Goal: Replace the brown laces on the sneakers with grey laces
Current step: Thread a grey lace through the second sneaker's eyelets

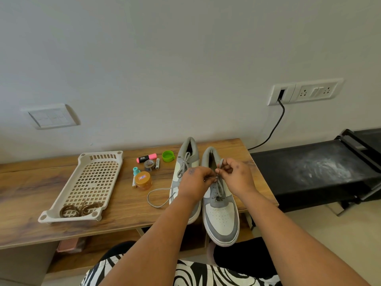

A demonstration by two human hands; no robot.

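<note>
Two grey-and-white sneakers stand side by side on a wooden table (127, 213). Over the right sneaker (220, 211), the left hand (194, 182) and right hand (237, 176) each pinch its grey lace (219, 185). Brown laces (80, 208) lie in a cream perforated tray (68, 218) to the left.

Our left hand (194, 183) hides part of the left shoe (186, 162). The marker (146, 158) words are too small to read.
</note>
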